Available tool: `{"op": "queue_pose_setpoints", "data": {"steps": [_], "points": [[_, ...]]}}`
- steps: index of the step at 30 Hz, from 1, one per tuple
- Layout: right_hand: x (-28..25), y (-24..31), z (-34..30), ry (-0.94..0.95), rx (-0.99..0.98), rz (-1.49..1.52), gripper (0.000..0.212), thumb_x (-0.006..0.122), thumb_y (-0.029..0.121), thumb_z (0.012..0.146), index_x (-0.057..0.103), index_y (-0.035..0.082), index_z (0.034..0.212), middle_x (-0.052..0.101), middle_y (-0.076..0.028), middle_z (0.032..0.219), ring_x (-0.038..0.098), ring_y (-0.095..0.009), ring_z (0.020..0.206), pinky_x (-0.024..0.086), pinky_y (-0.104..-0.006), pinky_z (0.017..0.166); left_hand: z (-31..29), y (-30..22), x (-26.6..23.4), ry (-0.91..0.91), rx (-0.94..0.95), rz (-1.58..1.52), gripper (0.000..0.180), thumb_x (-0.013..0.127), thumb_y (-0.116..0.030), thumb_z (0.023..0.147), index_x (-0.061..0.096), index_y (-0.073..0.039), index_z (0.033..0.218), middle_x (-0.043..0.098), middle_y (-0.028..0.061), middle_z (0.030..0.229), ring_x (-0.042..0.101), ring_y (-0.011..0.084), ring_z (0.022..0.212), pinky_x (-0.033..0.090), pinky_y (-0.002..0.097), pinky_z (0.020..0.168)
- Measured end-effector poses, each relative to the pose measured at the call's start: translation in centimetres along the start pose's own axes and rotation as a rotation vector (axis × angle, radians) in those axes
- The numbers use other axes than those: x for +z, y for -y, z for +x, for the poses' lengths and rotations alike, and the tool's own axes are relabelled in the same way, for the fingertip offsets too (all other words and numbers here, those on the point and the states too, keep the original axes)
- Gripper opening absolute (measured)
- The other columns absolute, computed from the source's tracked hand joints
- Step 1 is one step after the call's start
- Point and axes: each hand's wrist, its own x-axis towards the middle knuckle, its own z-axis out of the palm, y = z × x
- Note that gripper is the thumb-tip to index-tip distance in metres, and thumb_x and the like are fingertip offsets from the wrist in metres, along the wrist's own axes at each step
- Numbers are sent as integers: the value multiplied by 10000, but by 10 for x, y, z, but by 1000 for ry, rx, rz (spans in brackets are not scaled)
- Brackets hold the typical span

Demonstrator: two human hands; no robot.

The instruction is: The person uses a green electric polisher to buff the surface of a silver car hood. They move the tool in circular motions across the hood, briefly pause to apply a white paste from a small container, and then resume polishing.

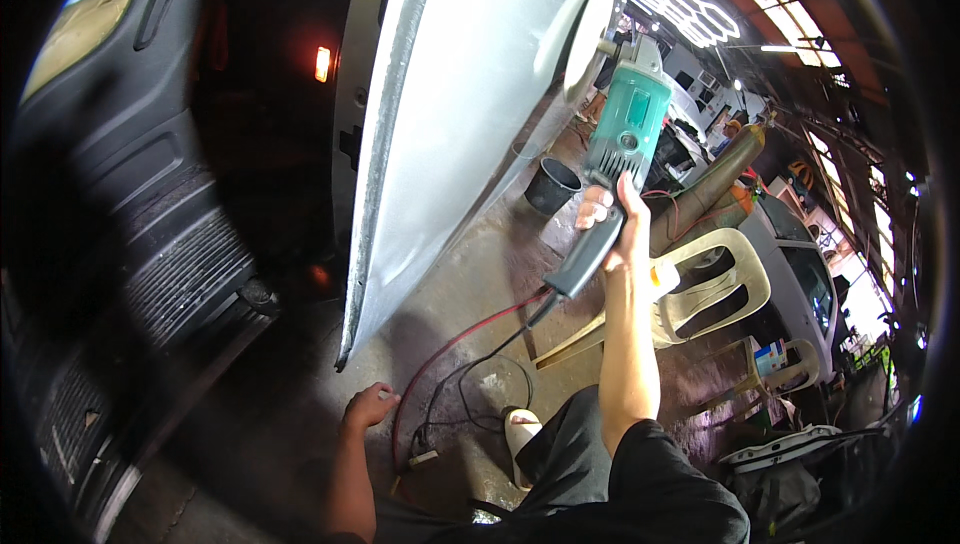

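Observation:
My right hand (617,214) is wrapped round the dark rear handle of a green power polisher (630,119), held up at arm's length. The round pale pad (588,39) at its head lies against or very near the far side of a light grey vehicle door panel (470,94); I cannot tell whether they touch. Lower left, my left hand (371,405) hangs below the bottom corner of the panel with its fingers curled. Whatever it may hold is hidden. A black power cord (520,329) runs down from the polisher's handle, beside a red hose or cable (425,364).
A black bucket-like container (553,187) stands on the concrete floor beyond the panel. To the right are a cream plastic chair (735,264), long gas cylinders (715,179) and a parked car (800,264). On the left is a dark vehicle interior with a ribbed step (190,269).

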Motion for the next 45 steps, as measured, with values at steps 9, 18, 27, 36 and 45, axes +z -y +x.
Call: {"op": "queue_pose_setpoints", "data": {"steps": [9, 18, 27, 36, 45], "points": [[-38, -32, -26, -69, 62, 57, 284, 583, 372, 1013, 447, 123, 1001, 476, 7, 749, 495, -125, 646, 491, -313, 618, -7, 15, 2, -18, 35, 15, 538, 692, -523, 861, 654, -145, 1242, 731, 159, 1091, 684, 342, 1057, 515, 424, 933], [-39, -32, -40, -64, 45, 39, 236, 565, 329, 1025, 451, 123, 1009, 485, 5, 747, 506, -129, 636, 507, -322, 604, -7, 3, 2, -31, 33, 9, 537, 708, -517, 855, 663, -144, 1239, 731, 164, 1096, 684, 342, 1064, 515, 421, 934], [-14, -25, -50, 25, 14, 11, 259, 568, 317, 1023, 456, 96, 1098, 474, -1, 760, 492, -130, 646, 494, -326, 604, 3, 11, 5, -35, 13, 2, 537, 712, -509, 852, 659, -150, 1247, 732, 155, 1088, 688, 330, 1053, 515, 412, 933], [1, -23, -46, 51, -12, -24, 308, 587, 342, 1009, 470, 78, 1116, 463, 3, 755, 485, -130, 647, 477, -328, 604, 4, 17, 4, -39, -23, 15, 524, 698, -515, 864, 657, -163, 1249, 735, 142, 1077, 692, 321, 1041, 516, 410, 930], [13, 16, -7, -8, -74, -118, 281, 625, 309, 991, 436, 129, 1095, 485, 2, 745, 510, -125, 616, 499, -319, 569, 3, 7, 5, -3, -49, 33, 538, 696, -522, 863, 649, -164, 1262, 733, 136, 1101, 682, 316, 1072, 508, 405, 947]]}}
